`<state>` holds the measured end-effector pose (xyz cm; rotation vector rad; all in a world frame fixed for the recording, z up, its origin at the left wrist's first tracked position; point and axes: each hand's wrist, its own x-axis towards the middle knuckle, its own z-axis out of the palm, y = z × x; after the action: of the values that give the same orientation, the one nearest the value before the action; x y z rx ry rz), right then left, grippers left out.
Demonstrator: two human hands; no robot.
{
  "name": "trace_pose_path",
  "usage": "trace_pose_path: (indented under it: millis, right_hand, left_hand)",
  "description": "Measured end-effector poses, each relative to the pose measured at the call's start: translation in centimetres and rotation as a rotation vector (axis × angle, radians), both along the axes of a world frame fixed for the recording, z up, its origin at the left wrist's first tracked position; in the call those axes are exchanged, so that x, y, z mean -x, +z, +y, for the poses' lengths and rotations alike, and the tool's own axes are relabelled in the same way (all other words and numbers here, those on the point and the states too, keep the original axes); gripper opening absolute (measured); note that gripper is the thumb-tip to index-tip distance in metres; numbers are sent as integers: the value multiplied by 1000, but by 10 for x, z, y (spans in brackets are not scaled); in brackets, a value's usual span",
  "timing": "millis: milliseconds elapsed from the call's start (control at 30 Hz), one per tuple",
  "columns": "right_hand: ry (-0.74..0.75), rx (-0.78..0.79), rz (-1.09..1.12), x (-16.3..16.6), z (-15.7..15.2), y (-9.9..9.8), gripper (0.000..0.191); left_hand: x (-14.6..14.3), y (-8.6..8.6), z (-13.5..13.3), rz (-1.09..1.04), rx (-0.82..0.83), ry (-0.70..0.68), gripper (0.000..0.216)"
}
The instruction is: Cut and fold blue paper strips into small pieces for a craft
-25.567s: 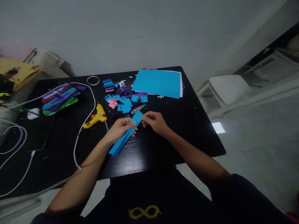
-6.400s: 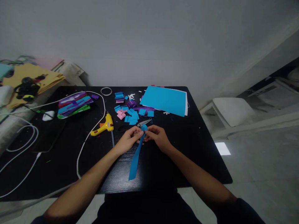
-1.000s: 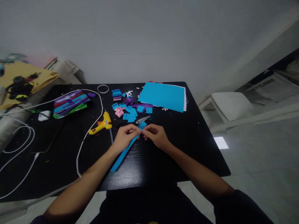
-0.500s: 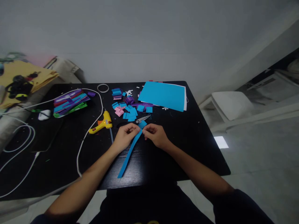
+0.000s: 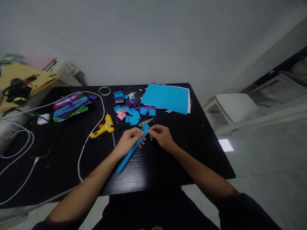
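Over the middle of the black table [image 5: 187,150], both my hands hold a long blue paper strip [image 5: 129,155]. My left hand [image 5: 129,140] is closed round the strip's upper part, thumb on top. My right hand [image 5: 161,136] pinches the strip's top end, which is folded over. The strip slants down to the left, its free end near the table. Grey scissors [image 5: 143,122] lie just beyond my fingers, beside a heap of small blue, pink and purple folded paper squares [image 5: 130,111].
A yellow glue gun [image 5: 103,126] with a white cord [image 5: 82,150] lies to the left. Blue paper sheets [image 5: 165,97] sit at the back right, a stack of coloured strips [image 5: 69,104] at the back left, a tape ring [image 5: 104,91] behind. A white chair [image 5: 236,105] stands beyond the table's right edge.
The strip's free end has swung to the left and lies flatter. My left hand has slid along the strip and my right hand has kept its pinch at the folded top end.
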<state>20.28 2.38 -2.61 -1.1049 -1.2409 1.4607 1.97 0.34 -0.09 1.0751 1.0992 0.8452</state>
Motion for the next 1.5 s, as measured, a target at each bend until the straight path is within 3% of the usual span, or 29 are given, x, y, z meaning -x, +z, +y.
trace_pose_path:
  millis: [300, 467, 600, 833, 1000, 1233, 1500]
  right_hand:
    - [-10, 52, 30, 1, -1, 5, 17]
    - [74, 114, 113, 1, -3, 6, 23]
    - [128, 67, 60, 4, -5, 4, 32]
    - [-37, 29, 28, -5, 4, 4, 33]
    - [-57, 58, 58, -7, 6, 7, 33]
    - [103, 172, 160, -1, 0, 4, 38]
    - [55, 139, 150, -4, 2, 3, 36]
  left_hand:
    - [2, 2, 3, -10, 42, 23, 46]
    - [0, -3, 2, 1, 12, 6, 45]
    - [-1, -4, 0, 17, -18, -34, 43]
    - [2, -3, 3, 43, -8, -79, 39]
    - [4, -4, 4, 45, -13, -63, 37]
    - [5, -4, 4, 31, -8, -59, 39]
    - [1, -4, 0, 55, -118, 44, 41]
